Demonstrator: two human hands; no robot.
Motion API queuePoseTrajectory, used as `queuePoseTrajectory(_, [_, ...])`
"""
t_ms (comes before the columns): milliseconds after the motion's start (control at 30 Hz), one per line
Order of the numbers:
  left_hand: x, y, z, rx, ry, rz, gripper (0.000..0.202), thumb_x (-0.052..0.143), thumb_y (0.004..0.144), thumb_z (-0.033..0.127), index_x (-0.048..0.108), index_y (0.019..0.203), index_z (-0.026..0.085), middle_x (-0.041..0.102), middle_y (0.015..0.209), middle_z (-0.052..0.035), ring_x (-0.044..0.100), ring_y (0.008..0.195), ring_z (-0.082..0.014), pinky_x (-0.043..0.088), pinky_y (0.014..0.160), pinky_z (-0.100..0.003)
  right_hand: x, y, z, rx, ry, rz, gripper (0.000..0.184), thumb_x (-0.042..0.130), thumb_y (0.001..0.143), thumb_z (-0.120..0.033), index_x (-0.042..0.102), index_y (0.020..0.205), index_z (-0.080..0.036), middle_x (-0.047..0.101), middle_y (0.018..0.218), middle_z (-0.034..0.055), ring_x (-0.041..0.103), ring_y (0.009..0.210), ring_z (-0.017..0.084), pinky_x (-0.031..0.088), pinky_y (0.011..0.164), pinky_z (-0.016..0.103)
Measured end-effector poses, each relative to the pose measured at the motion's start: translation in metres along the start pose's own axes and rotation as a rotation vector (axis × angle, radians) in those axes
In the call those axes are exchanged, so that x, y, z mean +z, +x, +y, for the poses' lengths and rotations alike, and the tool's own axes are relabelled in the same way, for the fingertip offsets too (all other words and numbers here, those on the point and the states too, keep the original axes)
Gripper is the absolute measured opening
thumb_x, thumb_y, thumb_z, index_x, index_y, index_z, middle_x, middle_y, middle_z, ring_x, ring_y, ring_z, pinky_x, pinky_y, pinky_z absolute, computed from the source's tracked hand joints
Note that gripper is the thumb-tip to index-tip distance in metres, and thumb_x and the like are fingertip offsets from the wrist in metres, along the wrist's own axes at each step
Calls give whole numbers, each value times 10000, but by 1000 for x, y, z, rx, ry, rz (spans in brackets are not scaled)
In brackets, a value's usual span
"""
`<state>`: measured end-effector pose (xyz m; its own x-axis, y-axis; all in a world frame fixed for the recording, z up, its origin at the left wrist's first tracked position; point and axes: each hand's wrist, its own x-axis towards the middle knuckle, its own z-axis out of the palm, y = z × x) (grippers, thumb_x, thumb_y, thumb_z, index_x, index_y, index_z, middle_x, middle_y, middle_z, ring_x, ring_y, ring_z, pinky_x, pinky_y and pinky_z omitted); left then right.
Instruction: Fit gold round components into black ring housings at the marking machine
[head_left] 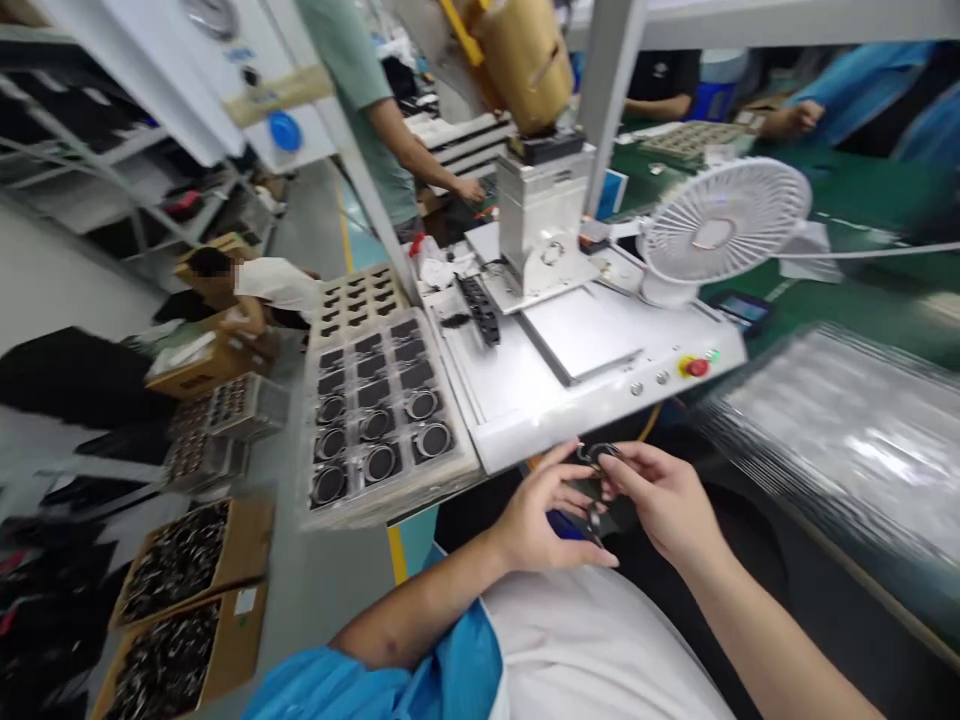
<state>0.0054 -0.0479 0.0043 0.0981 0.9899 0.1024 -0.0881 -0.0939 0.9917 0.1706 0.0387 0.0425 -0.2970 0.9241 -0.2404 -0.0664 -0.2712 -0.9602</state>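
Observation:
In front of my body, my right hand (664, 495) pinches a small black ring-shaped part (600, 453) between thumb and fingers. The fingertips of my left hand (544, 515) reach to the same part from the other side. A second dark, curved piece (594, 522) sits between the thumb and fingers of my left hand; its exact kind is too small to tell. Left of the hands stands a stack of clear trays (397, 478), whose top pockets hold dark square pieces and round ring parts. Beyond the hands is a white bench machine (540, 420) with a red stop button (697, 368).
A white fan (724, 225) stands at the machine's back right corner. Stacked clear plastic trays (847, 420) lie on the right. Cardboard boxes of dark parts (180, 560) stand on the floor at left. Other people (360, 90) are at work around the bench.

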Motion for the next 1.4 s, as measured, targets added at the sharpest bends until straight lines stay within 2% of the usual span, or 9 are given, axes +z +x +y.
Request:
queuePoseTrajectory(200, [-7,0,6,120,220,-95,904,948,658,234,538,1462,266,265,1703,-232,771,1071,-321,635,954,-455,5,0,-1,21,72,-16,391,917,685,-498,715,761,-173,686,626,26,633,555,144,557,564,256])
queuePoseTrajectory(400, [-9,2,8,224,552,-225,923,809,808,208,333,1596,272,375,1668,-183,522,1444,-369,533,1106,-504,-6,-1,-4,131,204,-173,476,1029,490,-378,734,781,-143,730,695,18,723,629,165,638,671,282])
queuePoseTrajectory(567, [-12,4,11,115,438,-263,1019,871,733,202,337,1597,276,507,1581,-194,686,1255,-352,571,1050,-489,-4,2,-4,260,304,-119,454,1006,565,-432,700,714,-130,738,669,56,730,587,154,628,599,223])
queuePoseTrajectory(700, [-14,2,8,85,80,-107,1091,950,648,200,376,1567,331,328,1682,-225,753,1112,-299,622,921,-410,-4,2,-5,315,361,-87,476,1023,521,-403,663,696,-146,709,610,43,731,586,171,607,560,220])
queuePoseTrajectory(767, [-15,2,5,60,-113,2,884,930,693,198,519,1470,294,483,1597,-203,741,1139,-289,613,931,-398,-5,0,-7,290,331,-93,461,1012,537,-406,659,684,-149,705,631,32,712,594,153,595,569,221])
queuePoseTrajectory(867, [-16,7,-1,17,-288,113,562,919,732,282,703,1246,211,760,1244,-146,743,1124,-272,592,983,-403,-5,-5,-11,241,226,-129,417,978,592,-426,680,681,-147,702,697,20,650,617,108,560,593,206])
queuePoseTrajectory(1067, [-10,12,-5,59,-393,211,558,976,636,338,760,1142,246,794,1192,-101,768,1055,-228,604,965,-356,12,-20,-15,308,266,-200,437,975,548,-381,614,658,-159,667,655,-3,620,597,114,546,616,244])
queuePoseTrajectory(1233, [-9,11,-2,72,-356,174,560,989,606,253,775,1121,294,812,1156,-63,776,1073,-250,638,918,-374,25,-30,-19,192,229,-124,385,895,589,-232,540,732,-185,619,658,-42,555,583,87,448,555,205])
queuePoseTrajectory(1400, [-12,8,-6,61,-328,238,610,1031,475,228,811,1040,288,832,1075,-58,798,1002,-271,669,853,-369,33,-33,-23,115,136,-100,347,785,596,-152,488,765,-213,566,630,-75,518,551,82,405,498,194])
